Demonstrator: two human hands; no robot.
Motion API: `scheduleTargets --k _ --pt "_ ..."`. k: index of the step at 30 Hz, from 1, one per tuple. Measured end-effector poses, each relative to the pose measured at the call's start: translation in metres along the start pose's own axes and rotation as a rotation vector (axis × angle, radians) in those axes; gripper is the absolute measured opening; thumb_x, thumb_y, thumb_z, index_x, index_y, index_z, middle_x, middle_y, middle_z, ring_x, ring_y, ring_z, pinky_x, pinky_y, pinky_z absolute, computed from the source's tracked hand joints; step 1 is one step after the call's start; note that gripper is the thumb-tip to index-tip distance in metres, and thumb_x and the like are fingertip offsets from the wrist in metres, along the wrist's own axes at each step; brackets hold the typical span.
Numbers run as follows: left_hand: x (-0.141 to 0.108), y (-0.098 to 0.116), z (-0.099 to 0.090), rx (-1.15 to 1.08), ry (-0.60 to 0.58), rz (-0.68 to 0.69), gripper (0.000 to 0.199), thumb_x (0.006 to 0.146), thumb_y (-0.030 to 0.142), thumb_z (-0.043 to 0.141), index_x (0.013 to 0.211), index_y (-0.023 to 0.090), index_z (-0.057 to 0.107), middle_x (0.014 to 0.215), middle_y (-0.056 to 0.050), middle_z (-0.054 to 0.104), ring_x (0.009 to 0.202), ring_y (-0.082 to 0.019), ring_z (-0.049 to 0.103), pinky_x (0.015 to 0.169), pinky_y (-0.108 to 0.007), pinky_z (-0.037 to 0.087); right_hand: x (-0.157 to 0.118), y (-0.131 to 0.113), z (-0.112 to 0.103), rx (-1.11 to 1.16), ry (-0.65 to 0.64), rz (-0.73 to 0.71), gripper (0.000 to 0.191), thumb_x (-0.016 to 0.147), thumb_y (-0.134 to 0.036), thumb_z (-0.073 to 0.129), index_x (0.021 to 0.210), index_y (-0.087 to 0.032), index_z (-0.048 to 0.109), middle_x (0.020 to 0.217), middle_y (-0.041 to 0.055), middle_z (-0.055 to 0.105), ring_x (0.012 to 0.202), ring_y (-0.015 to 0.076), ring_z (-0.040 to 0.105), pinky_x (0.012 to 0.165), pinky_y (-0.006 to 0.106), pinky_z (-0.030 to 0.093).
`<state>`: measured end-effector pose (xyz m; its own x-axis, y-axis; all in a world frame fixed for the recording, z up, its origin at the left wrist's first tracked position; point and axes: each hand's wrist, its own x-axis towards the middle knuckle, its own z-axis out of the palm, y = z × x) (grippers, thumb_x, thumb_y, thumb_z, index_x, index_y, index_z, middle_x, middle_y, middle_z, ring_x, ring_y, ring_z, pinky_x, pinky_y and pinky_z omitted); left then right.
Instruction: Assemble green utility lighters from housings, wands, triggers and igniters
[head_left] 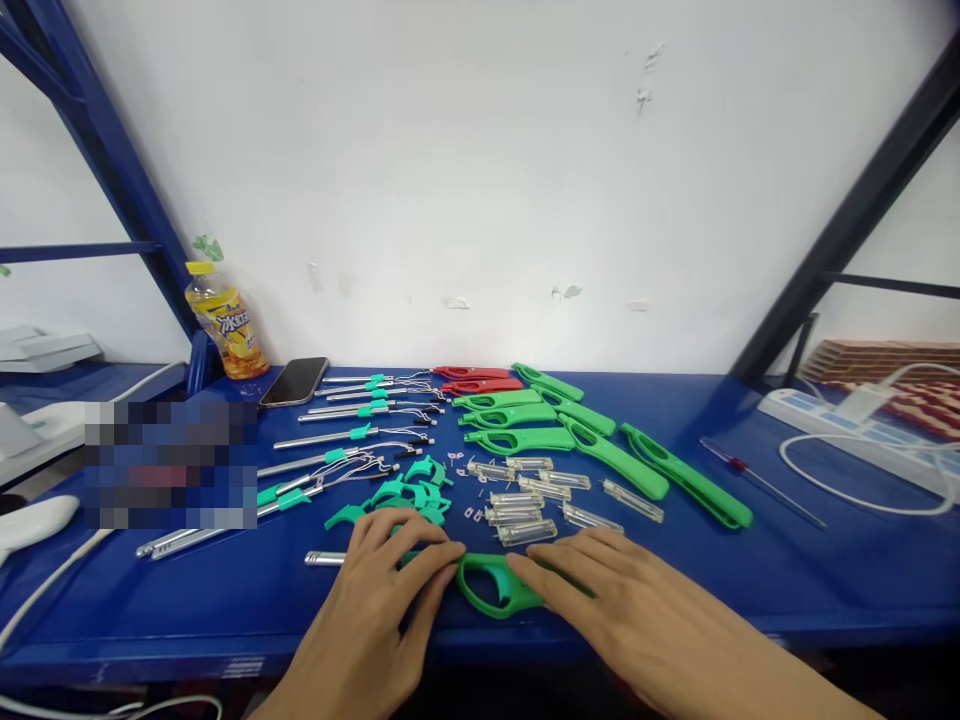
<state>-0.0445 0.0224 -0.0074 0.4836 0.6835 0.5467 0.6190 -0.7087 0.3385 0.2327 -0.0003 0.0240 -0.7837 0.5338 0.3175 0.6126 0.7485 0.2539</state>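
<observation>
At the table's front edge lies a green lighter body (495, 598) with a teal trigger inside its loop and a silver tube (324, 559) sticking out to the left. My left hand (390, 595) is closed over its front part, thumb and fingertips together beside the loop. My right hand (600, 590) rests over the handle end, fingers stretched and pressing on it; much of the handle is hidden beneath. Just beyond my left hand are teal triggers (409, 490). Clear fuel tanks (517, 515) lie past the loop, with tiny pink pieces (469, 513) beside them.
Several silver tubes with wires (322, 437) lie at left. Green shells (615, 460) and red shells (480, 385) are farther back. A screwdriver (780, 492) and white power strip (855, 440) are at right; a phone (296, 382) and bottle (229, 325) at back left.
</observation>
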Motion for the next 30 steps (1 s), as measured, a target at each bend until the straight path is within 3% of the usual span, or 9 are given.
scheduleTargets --k 5,9,12,18,27,30 --pt "0.003 -0.005 0.0 0.019 0.027 0.088 0.043 0.105 0.001 0.05 0.129 0.03 0.069 0.109 -0.002 0.075 0.102 -0.023 0.063 0.088 -0.041 0.051 -0.002 0.003 0.0 0.029 0.072 0.012 0.062 0.082 0.003 0.055 0.141 -0.014 0.061 0.123 0.0089 0.08 0.103 0.0243 0.077 0.091 0.037 0.061" --pt "0.003 -0.01 0.0 0.06 0.074 0.134 0.041 0.103 0.001 0.051 0.124 0.029 0.072 0.104 -0.002 0.078 0.095 -0.023 0.067 0.083 -0.039 0.051 -0.006 0.001 0.004 0.104 0.047 0.052 0.063 0.082 0.0 0.06 0.143 -0.015 0.061 0.127 0.0076 0.079 0.106 0.0249 0.077 0.092 0.037 0.062" --pt "0.002 -0.013 -0.002 0.08 0.028 0.115 0.037 0.105 0.006 0.055 0.126 0.031 0.073 0.105 -0.003 0.078 0.097 -0.022 0.068 0.083 -0.038 0.052 -0.008 -0.002 0.007 0.146 0.025 0.093 0.059 0.088 -0.004 0.062 0.145 -0.015 0.06 0.128 0.0086 0.078 0.108 0.0267 0.077 0.092 0.04 0.063" --pt "0.0 -0.011 -0.006 0.065 -0.017 0.137 0.048 0.102 0.001 0.053 0.131 0.033 0.073 0.104 -0.002 0.078 0.095 -0.022 0.068 0.083 -0.038 0.05 -0.014 -0.003 0.007 0.243 -0.016 0.119 0.059 0.094 0.0 0.048 0.15 -0.017 0.057 0.135 0.0105 0.075 0.115 0.0274 0.075 0.094 0.043 0.064" --pt "0.003 0.002 -0.004 0.163 0.02 0.179 0.065 0.093 -0.009 0.044 0.138 0.031 0.066 0.097 -0.002 0.076 0.085 -0.022 0.066 0.073 -0.037 0.046 -0.021 -0.007 0.009 0.409 -0.069 0.279 0.051 0.108 -0.016 0.05 0.157 -0.031 0.054 0.137 0.0095 0.07 0.122 0.0264 0.069 0.104 0.048 0.06" --pt "-0.001 0.004 -0.003 0.198 0.031 0.161 0.068 0.09 -0.011 0.04 0.137 0.03 0.066 0.1 -0.004 0.076 0.092 -0.024 0.066 0.078 -0.04 0.047 -0.023 -0.005 0.012 0.499 -0.035 0.312 0.049 0.11 -0.025 0.055 0.157 -0.038 0.054 0.134 0.0067 0.068 0.121 0.0242 0.068 0.102 0.042 0.06"
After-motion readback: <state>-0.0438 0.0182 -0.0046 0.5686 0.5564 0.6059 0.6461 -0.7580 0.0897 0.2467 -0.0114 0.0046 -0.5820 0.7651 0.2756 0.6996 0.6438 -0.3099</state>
